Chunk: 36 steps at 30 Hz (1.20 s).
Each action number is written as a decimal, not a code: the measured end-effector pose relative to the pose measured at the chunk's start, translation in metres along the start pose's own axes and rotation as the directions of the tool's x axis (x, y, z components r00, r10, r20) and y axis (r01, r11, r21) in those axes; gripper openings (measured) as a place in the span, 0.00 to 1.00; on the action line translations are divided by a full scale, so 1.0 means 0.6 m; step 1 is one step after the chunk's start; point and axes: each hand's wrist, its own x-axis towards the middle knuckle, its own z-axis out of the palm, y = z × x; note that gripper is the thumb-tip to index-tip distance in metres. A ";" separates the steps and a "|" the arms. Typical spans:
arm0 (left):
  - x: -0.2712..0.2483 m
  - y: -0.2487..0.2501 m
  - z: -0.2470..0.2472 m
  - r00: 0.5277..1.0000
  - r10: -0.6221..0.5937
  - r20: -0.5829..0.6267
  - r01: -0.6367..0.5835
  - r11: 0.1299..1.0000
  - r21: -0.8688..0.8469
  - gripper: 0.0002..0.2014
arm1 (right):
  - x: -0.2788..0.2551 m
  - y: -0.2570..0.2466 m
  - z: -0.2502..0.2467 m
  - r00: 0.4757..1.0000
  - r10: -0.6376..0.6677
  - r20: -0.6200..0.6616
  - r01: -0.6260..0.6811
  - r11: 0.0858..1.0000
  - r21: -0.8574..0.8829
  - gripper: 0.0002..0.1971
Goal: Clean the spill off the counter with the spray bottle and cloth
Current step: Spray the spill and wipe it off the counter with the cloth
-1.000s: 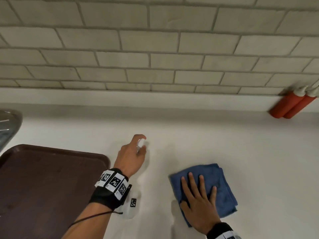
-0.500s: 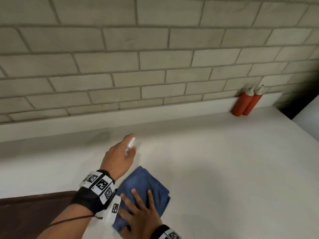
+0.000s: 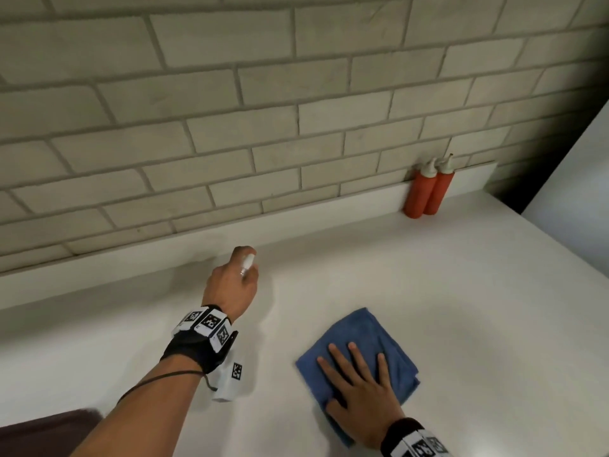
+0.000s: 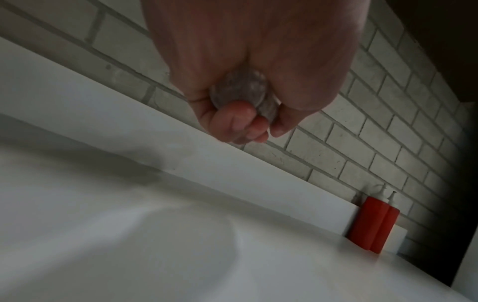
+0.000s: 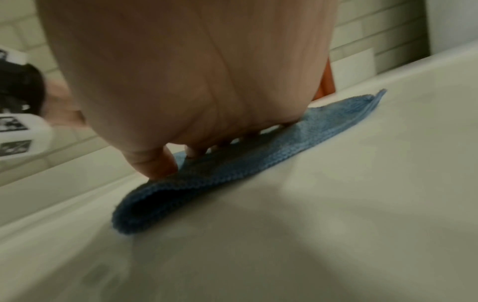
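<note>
My left hand point(image 3: 235, 278) grips a small clear spray bottle point(image 3: 247, 263) above the white counter point(image 3: 461, 308), its white nozzle sticking out past the knuckles toward the back wall. From below, the bottle's round clear base point(image 4: 239, 90) shows between the curled fingers point(image 4: 240, 124). The folded blue cloth point(image 3: 369, 328) lies flat on the counter to the right. My right hand point(image 3: 359, 380) presses on it with straight, spread fingers. Along that hand, the cloth point(image 5: 258, 159) sits under the fingertips point(image 5: 160, 165). I cannot make out any spill.
Two red squeeze bottles point(image 3: 428, 189) stand against the brick wall at the back right, also seen as red bottles point(image 4: 372, 222). A dark brown tray point(image 3: 49, 430) corner shows at the lower left. The counter ends at the right near a white panel point(image 3: 576, 179).
The cloth under my right hand has slid to the right, away from my left wrist. My left hand stays raised with the spray bottle, and the view has shifted.
</note>
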 end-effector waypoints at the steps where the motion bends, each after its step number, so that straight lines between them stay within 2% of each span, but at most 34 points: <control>1: 0.002 0.009 0.009 1.000 -0.013 0.003 0.013 1.000 -0.009 0.11 | -0.006 0.032 0.001 1.000 0.024 0.006 -0.024 1.000 0.001 0.40; 6: 0.003 0.050 0.039 0.999 -0.030 -0.033 0.030 1.000 -0.001 0.12 | -0.019 0.139 0.004 0.991 0.118 0.065 -0.121 0.991 0.051 0.42; 12: -0.005 0.093 0.067 0.990 -0.109 -0.090 0.103 0.992 -0.066 0.16 | 0.015 0.201 -0.006 0.996 0.066 0.063 -0.070 0.994 0.078 0.47; 15: -0.024 0.115 0.075 0.984 -0.131 -0.117 0.119 0.987 -0.108 0.12 | 0.049 0.225 -0.032 0.995 0.062 0.073 -0.068 0.994 0.086 0.42; 19: -0.056 0.131 0.089 0.975 -0.146 -0.167 0.132 0.987 -0.092 0.15 | 0.098 0.235 -0.057 0.978 0.044 0.203 -0.074 0.987 0.142 0.39; 21: -0.071 0.138 0.092 0.970 -0.125 -0.207 0.118 0.992 -0.043 0.16 | 0.124 0.231 -0.072 0.972 0.043 0.231 -0.075 0.988 0.135 0.35; 24: -0.090 0.143 0.094 0.965 -0.126 -0.229 0.135 0.991 0.022 0.13 | 0.151 0.223 -0.087 0.966 0.040 0.256 -0.074 0.990 0.124 0.34; 31: -0.147 0.137 0.093 0.977 -0.146 -0.154 0.153 0.988 0.030 0.15 | 0.157 0.223 -0.086 0.968 0.035 0.247 -0.068 0.989 0.127 0.34; 36: -0.208 0.127 0.084 0.981 -0.165 -0.097 0.169 0.985 0.029 0.11 | 0.146 0.217 -0.083 0.968 0.047 0.246 -0.074 0.992 0.105 0.33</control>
